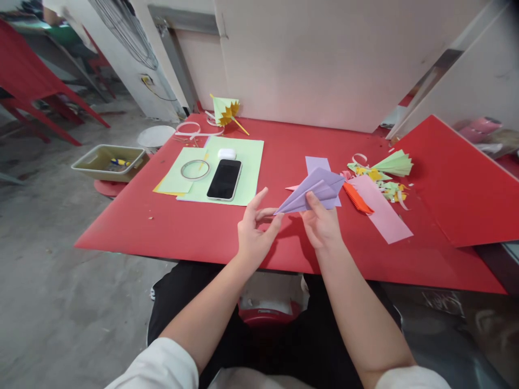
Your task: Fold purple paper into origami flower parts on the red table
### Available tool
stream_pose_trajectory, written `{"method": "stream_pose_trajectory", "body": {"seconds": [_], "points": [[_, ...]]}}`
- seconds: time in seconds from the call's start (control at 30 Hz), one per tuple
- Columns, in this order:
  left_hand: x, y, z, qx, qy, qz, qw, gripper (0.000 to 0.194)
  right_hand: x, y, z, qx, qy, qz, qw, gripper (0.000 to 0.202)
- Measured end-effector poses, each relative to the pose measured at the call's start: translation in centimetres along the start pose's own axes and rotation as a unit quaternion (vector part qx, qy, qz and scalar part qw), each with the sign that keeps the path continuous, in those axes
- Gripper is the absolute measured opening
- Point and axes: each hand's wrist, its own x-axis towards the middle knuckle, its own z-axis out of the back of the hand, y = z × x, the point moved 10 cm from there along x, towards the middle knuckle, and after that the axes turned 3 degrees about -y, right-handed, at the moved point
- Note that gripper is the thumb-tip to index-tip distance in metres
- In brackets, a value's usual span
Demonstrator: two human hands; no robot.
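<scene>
A folded sheet of purple paper [314, 186], creased into a pointed fan-like shape, is held tilted above the red table. My right hand [322, 224] grips its lower edge, thumb pressed on top and the other fingers mostly hidden beneath. At the narrow tip on the left, my left hand [257, 229] has its thumb and a finger closed on the paper, while the index finger sticks out. Behind the folded piece lies a lighter purple paper strip [317, 162]. Close to my right hand are an orange pleated paper piece [357, 199] and a pink paper strip [385, 216].
Green paper sheets [253, 162] lie on the red table [194, 224], bearing a phone [224, 179], a tape roll [195, 169] and a white case [227, 154]. A paper umbrella [227, 112] stands behind. Paper scraps [391, 189] and a red board [466, 189] are on the right.
</scene>
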Motion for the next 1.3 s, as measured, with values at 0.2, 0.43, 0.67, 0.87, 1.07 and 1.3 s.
{"method": "stream_pose_trajectory", "body": {"seconds": [0.2, 0.43, 0.67, 0.87, 1.07, 1.3], "points": [[-0.1, 0.4, -0.2, -0.024, 0.007, 0.037, 0.999, 0.052, 0.1, 0.2, 0.1, -0.015, 0.010, 0.016, 1.000, 0.028], [0.0, 0.9, -0.7, -0.056, 0.032, 0.082, 0.995, 0.062, 0.3, 0.3, 0.6, -0.031, -0.008, 0.027, 0.999, 0.027], [-0.1, 1.7, -1.0, -0.041, 0.023, 0.126, 0.991, 0.065, 0.1, -0.4, 0.6, -0.088, -0.016, 0.022, 0.996, 0.029], [-0.3, 2.1, -2.4, -0.094, 0.094, 0.143, 0.981, 0.063, 0.6, 0.2, 1.0, -0.084, -0.014, 0.041, 0.996, 0.025], [-0.2, 2.3, -3.0, -0.126, 0.131, 0.155, 0.971, 0.065, 0.8, 0.1, 1.1, -0.082, -0.013, 0.033, 0.996, 0.024], [-0.3, 2.9, -3.1, -0.149, 0.145, 0.195, 0.959, 0.076, 0.9, 0.2, 1.5, -0.083, -0.035, 0.018, 0.996, 0.032]]}}
